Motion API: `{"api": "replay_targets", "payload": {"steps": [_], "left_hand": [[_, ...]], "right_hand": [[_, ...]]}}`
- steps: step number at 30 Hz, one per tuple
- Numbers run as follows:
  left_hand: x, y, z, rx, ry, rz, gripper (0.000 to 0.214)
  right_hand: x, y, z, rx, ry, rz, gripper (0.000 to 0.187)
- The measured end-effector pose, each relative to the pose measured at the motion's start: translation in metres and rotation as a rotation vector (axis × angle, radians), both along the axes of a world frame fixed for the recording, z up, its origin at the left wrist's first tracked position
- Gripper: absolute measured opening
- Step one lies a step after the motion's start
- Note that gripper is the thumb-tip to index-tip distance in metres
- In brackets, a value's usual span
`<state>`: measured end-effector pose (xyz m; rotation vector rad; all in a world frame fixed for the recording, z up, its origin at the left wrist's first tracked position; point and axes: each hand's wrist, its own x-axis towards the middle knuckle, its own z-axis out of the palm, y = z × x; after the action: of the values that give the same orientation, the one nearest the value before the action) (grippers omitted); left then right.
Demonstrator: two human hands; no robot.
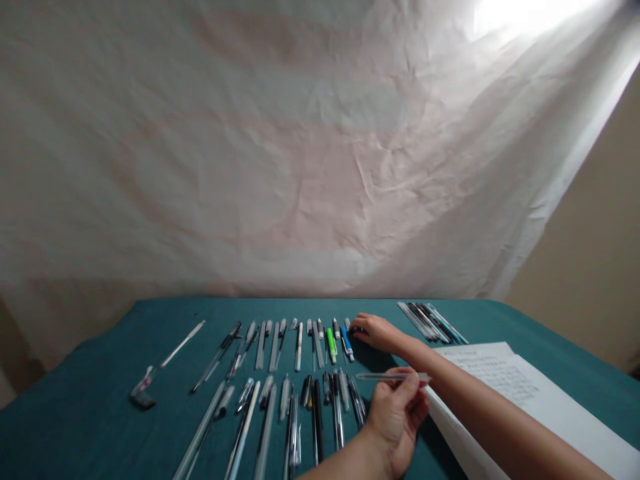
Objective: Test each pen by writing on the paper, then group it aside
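Two bare hands work over a table covered in dark green cloth. The right arm enters from the near right and stretches across toward the far middle, elbow fairly straight, back of the hand upward. The right hand has its fingers bent downward beside a blue pen, at the right end of the far row of pens; whether the fingertips grip anything, I cannot tell. The left forearm rises from the near edge, and the left hand is turned with its thumb uppermost. Its thumb and fingers are pinched together on a clear slender tube, held level, pointing left above the near row of pens. Written sheets of paper lie to the right, partly behind the right forearm.
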<state>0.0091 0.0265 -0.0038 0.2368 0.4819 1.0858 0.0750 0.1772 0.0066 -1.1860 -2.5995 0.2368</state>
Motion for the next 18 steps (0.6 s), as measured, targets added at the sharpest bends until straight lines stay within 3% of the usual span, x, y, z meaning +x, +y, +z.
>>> {"api": "replay_targets", "payload": {"steps": [7, 12, 16, 18], "left_hand": [[0.000, 0.000, -0.002, 0.032, 0.019, 0.008, 0.024], [0.000, 0.000, -0.001, 0.041, 0.040, 0.020, 0.022], [0.001, 0.001, -0.004, 0.083, 0.055, 0.022, 0.023], [0.002, 0.002, -0.006, 0.105, 0.056, 0.030, 0.022]], "right_hand": [[0.001, -0.006, 0.003, 0.009, 0.010, -0.019, 0.013], [0.013, -0.017, 0.026, 0.051, 0.103, -0.095, 0.019], [0.041, -0.051, 0.054, 0.066, 0.221, -0.142, 0.016], [0.057, -0.078, 0.063, 0.000, 0.398, -0.104, 0.013]]}}
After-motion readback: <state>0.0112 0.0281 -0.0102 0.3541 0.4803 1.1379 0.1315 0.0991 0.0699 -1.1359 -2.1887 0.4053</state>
